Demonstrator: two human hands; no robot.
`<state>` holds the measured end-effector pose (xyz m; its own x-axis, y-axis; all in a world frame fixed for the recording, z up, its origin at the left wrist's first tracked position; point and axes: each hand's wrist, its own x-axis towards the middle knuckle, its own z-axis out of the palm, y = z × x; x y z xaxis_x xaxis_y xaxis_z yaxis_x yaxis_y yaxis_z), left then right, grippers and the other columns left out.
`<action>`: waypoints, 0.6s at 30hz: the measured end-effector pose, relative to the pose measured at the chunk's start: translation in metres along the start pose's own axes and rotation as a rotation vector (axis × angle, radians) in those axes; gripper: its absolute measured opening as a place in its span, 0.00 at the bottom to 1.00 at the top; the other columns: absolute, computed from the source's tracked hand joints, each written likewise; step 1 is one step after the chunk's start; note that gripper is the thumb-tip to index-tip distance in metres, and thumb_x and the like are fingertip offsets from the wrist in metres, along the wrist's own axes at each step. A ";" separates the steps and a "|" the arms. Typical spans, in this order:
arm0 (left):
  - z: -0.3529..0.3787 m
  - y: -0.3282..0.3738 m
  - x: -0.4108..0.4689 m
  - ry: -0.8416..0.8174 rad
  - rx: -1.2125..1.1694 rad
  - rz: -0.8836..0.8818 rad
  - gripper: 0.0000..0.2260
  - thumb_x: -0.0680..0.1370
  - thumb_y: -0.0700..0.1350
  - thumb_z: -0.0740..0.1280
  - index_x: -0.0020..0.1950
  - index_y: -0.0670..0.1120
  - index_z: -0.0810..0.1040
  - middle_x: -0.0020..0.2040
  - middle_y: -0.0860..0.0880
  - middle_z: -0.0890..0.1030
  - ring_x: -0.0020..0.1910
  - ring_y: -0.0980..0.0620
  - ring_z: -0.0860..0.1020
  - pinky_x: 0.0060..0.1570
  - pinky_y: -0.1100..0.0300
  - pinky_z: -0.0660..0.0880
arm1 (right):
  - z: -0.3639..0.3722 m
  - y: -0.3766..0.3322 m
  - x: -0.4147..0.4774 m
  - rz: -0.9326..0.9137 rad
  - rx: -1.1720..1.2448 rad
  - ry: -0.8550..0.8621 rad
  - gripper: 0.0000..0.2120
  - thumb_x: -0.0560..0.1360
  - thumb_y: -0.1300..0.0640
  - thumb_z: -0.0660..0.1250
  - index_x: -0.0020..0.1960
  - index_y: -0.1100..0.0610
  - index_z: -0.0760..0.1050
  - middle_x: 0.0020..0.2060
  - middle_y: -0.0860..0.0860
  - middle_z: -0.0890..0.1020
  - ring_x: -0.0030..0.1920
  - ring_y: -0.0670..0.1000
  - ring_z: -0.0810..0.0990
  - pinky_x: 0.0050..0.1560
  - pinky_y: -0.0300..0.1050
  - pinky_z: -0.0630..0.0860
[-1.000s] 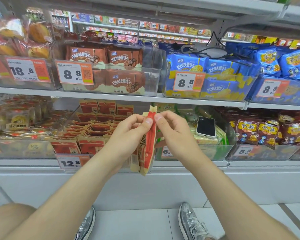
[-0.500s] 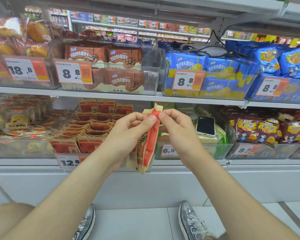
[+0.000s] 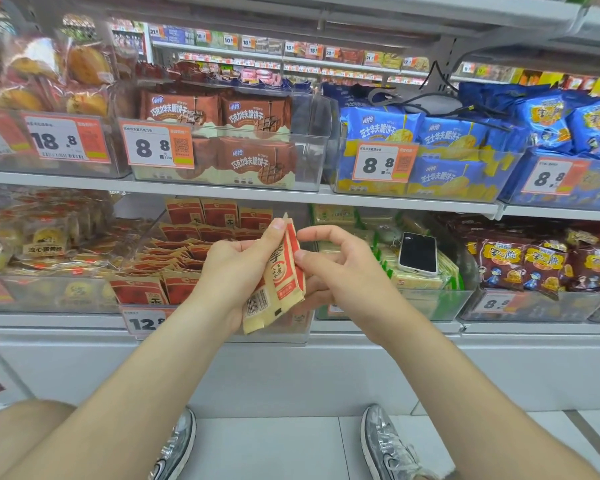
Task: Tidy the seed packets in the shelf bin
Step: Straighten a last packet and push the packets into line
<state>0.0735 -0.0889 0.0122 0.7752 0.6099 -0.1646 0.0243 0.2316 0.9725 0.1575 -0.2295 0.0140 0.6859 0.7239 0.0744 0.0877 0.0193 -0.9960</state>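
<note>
A small stack of seed packets (image 3: 284, 275), red and cream, is held in front of the clear shelf bin (image 3: 137, 242), just above its 12.8 price tag (image 3: 146, 322). The stack is gripped by the left hand (image 3: 236, 271), with the thumb laid up along the top edge and the fingers curled round the back. The right hand (image 3: 340, 268) is set against the stack's right edge. Its thumb is pressed to the red packet, and its lower fingers (image 3: 317, 289) seem to be tucked behind, though that contact is partly hidden. The index finger is raised and kept apart from the packets.

Half a second ago the stack was pinched at its top edge by both hands and hung nearly edge-on. Now it is tilted and turned, so that a barcode on the cream back is shown at the bottom. The right hand has been dropped from the top to the side, and the left thumb alone is left at the top.

More packets of the same kind (image 3: 184, 237) are stocked in the bin, upright at the back and lying overlapped in the middle. A phone (image 3: 418, 252) is lying on green packets in the next bin to the right, as before.
</note>
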 end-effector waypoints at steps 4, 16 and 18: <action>-0.002 0.002 0.004 0.036 0.036 0.083 0.16 0.79 0.48 0.79 0.63 0.42 0.84 0.47 0.45 0.90 0.42 0.48 0.90 0.37 0.54 0.86 | -0.003 0.004 0.002 -0.013 -0.053 0.075 0.08 0.85 0.63 0.66 0.63 0.57 0.78 0.44 0.59 0.89 0.45 0.61 0.90 0.39 0.51 0.86; 0.004 -0.009 -0.001 0.103 0.485 0.471 0.22 0.73 0.45 0.81 0.59 0.54 0.73 0.56 0.56 0.83 0.53 0.56 0.84 0.44 0.61 0.83 | 0.000 0.015 0.006 -0.117 -0.184 0.270 0.06 0.85 0.51 0.69 0.56 0.50 0.84 0.43 0.47 0.90 0.44 0.45 0.89 0.43 0.42 0.83; 0.006 -0.011 -0.002 0.102 0.503 0.497 0.21 0.73 0.47 0.81 0.57 0.56 0.72 0.54 0.58 0.83 0.53 0.55 0.84 0.49 0.54 0.84 | 0.001 0.014 0.008 -0.121 -0.161 0.340 0.08 0.85 0.55 0.68 0.52 0.52 0.86 0.43 0.47 0.90 0.43 0.46 0.87 0.40 0.40 0.79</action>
<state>0.0758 -0.0969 0.0023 0.7078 0.6260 0.3272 -0.0093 -0.4550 0.8905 0.1635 -0.2223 0.0006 0.8612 0.4531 0.2304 0.2766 -0.0374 -0.9603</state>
